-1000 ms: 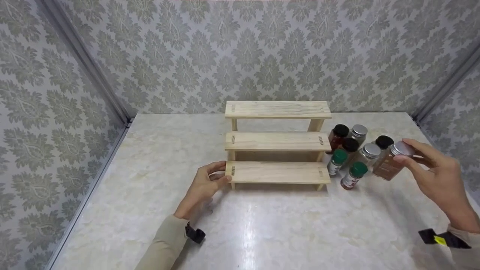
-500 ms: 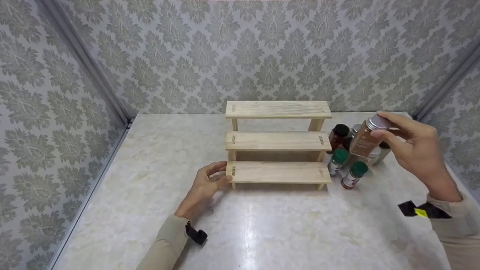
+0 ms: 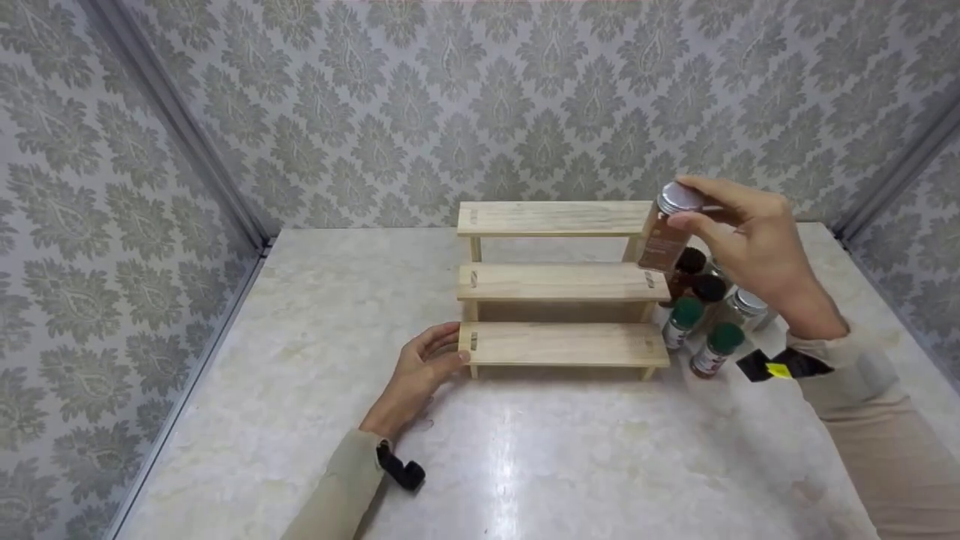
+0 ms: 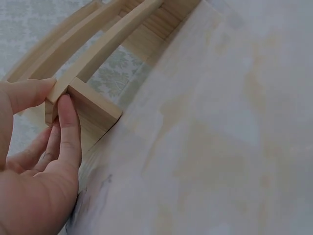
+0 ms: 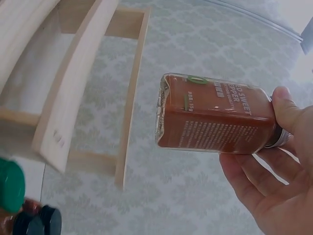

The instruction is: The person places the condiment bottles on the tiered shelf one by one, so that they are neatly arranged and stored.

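My right hand (image 3: 757, 240) grips a glass spice jar (image 3: 664, 238) of red-brown powder by its silver cap. The jar is in the air, overlapping the right end of the rack's upper tiers in the head view. Its label reads "sweet pepper" in part, and the right wrist view shows the jar (image 5: 215, 115) with its base apart from the wood. With thumb and fingers, my left hand (image 3: 420, 367) pinches the left end of the lowest shelf of a three-tier wooden rack (image 3: 562, 345). The left wrist view shows that shelf corner (image 4: 61, 95) between thumb and fingertips.
Right of the rack several spice jars stand close together, among them a green-capped jar (image 3: 707, 350), another green-capped jar (image 3: 682, 322), dark-capped ones (image 3: 707, 289) and a silver-capped one (image 3: 744, 309). The patterned wall (image 3: 420, 120) rises behind the marbled table (image 3: 337, 300).
My right hand has lifted the red-brown spice jar from beside the others and carried it up and left to the rack's upper right. The left hand keeps its hold on the lowest shelf.
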A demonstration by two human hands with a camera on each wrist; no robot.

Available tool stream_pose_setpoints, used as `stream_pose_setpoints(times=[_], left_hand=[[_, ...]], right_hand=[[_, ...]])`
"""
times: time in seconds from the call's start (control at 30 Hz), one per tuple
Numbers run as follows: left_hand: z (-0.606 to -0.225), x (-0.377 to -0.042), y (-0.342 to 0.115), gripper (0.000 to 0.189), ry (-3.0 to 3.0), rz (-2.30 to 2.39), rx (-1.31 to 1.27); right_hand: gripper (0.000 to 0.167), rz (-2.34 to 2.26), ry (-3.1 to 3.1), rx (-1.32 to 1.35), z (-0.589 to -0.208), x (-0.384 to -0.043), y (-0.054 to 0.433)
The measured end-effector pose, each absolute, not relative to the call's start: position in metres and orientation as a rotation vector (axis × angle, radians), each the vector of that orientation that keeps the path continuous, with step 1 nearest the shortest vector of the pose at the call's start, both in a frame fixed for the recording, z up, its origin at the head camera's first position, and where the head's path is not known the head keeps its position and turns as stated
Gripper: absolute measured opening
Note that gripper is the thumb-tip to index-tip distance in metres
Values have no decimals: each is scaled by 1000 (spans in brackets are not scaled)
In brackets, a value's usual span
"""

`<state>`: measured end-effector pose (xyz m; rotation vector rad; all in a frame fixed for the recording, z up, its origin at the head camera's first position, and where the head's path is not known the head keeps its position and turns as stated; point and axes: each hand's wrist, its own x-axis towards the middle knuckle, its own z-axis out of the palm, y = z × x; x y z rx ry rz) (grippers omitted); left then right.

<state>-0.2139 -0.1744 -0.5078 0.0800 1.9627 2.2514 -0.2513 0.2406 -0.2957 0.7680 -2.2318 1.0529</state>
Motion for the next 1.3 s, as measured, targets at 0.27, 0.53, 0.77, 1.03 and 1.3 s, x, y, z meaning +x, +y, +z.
stream_pose_setpoints(times=[0.27, 0.53, 0.77, 1.03, 1.3], left_hand=[[-506, -215, -181, 67, 1989, 2234, 95], [-507, -215, -186, 67, 2008, 2221, 71], [-511, -215, -183, 68, 2028, 2189, 101], [-511, -213, -179, 67, 2031, 2180, 105], [-510, -214, -179, 67, 2036, 2153, 131]], right_hand=[[43, 1103, -2224, 796, -284, -273, 204], [43, 1196, -2229, 815, -274, -290, 176], [42, 1247, -2246, 860, -269, -304, 151], [43, 1299, -2252, 925, -267, -323, 112], [44, 1381, -2324, 950, -277, -339, 84]])
